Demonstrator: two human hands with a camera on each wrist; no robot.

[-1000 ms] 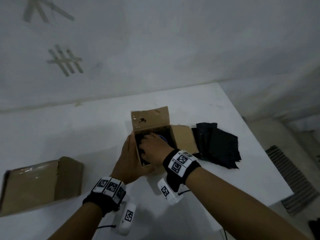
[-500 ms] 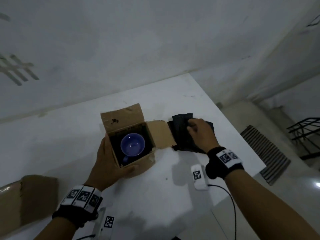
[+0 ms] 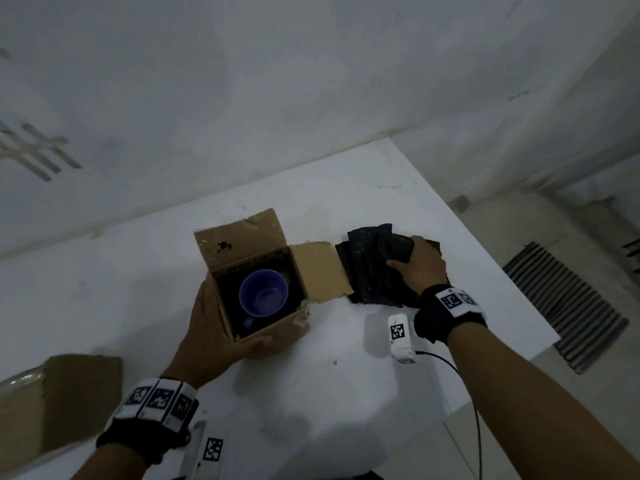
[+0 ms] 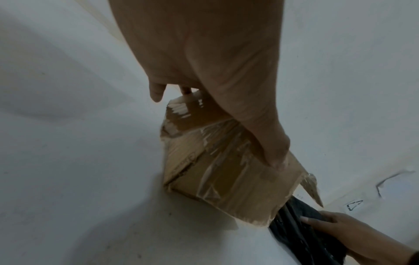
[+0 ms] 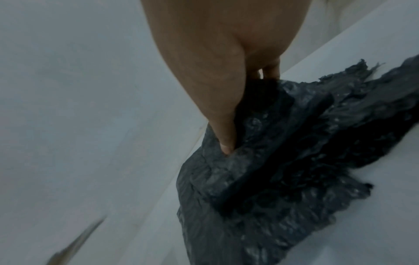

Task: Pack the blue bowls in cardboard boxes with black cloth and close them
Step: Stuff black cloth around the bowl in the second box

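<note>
While your left hand (image 3: 207,336) clasps the open brown cardboard box (image 3: 277,327) steady, your right hand (image 3: 420,265), at three o'clock, pinches crumpled black cloth (image 3: 374,268) for padding.

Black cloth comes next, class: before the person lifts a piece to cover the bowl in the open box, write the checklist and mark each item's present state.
1. Round blue bowl sits inside the open brown cardboard box: ok.
2. Left hand steadies the box from outside: ok.
3. Box flaps folded back, opening clear: ok.
4. Right hand grips the crumpled black cloth pile: ok.
5. Only one piece gripped: cannot tell.
6. Cloth already lines the box under the bowl: cannot tell, the interior is dark.
</note>
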